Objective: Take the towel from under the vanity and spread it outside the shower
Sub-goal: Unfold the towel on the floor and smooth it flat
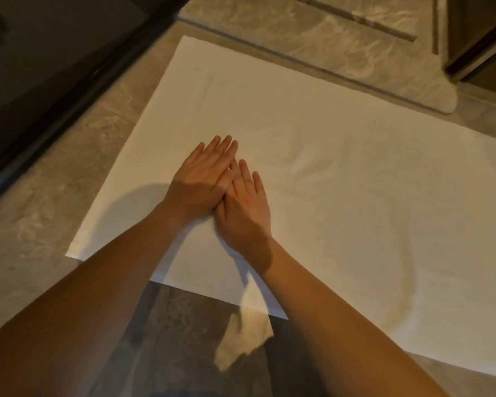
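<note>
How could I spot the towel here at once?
Find the veined stone floor between the dark frame at left and the pale raised curb at top. The towel lies flat on it, a large rectangle under the left hand and right hand. It alone is plain white and faintly creased; its neighbours are marbled stone or dark.
</note>
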Available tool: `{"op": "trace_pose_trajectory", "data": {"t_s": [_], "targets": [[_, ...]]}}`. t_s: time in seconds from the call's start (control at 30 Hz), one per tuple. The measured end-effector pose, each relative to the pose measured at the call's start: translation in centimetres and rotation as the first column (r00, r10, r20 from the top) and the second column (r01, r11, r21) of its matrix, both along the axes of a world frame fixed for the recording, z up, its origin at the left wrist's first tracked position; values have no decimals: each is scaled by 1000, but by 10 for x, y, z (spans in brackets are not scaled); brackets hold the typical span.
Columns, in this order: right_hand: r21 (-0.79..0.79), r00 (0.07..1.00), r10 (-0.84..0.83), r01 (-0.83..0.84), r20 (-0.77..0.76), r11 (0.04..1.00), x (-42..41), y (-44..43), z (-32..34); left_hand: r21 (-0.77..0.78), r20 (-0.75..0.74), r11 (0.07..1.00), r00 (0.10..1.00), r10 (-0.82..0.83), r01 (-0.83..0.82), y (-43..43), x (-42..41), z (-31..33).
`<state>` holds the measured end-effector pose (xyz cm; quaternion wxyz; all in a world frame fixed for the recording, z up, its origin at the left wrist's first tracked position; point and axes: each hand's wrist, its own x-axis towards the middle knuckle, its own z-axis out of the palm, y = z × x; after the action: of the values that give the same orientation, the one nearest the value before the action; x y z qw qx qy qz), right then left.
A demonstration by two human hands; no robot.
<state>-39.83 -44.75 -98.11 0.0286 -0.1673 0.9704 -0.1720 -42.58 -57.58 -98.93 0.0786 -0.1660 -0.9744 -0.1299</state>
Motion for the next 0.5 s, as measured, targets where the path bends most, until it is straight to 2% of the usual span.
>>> {"op": "trace_pose_trajectory", "data": {"t_s": [0.07, 0.13, 0.23, 0.33, 0.4, 0.5], "targets": [[87, 999, -46, 43, 29, 995, -2, 36, -3, 31, -16, 1000, 1000, 3, -3, -1, 0, -4], [150, 981, -195, 192, 6, 970, -1, 89, -7, 61, 20, 998, 999, 25, -26, -1, -5, -6], [202, 923, -384, 376, 1, 904, 12, 166, -3, 3, 23, 1000, 1000, 7, -7, -1, -7, -10], [230, 872, -487, 464, 52, 855, 19, 195, 4, -5, 1, 1000, 1000, 14, -14, -2, -7, -12], [198, 871, -491, 476, 33, 857, 6, 173, 11, -6, -3, 1000, 1000, 12, -12, -1, -7, -11], [116, 965, -262, 263, -24, 958, -33, 88, 13, 2, -29, 1000, 1000, 3, -3, -1, -7, -11]]}}
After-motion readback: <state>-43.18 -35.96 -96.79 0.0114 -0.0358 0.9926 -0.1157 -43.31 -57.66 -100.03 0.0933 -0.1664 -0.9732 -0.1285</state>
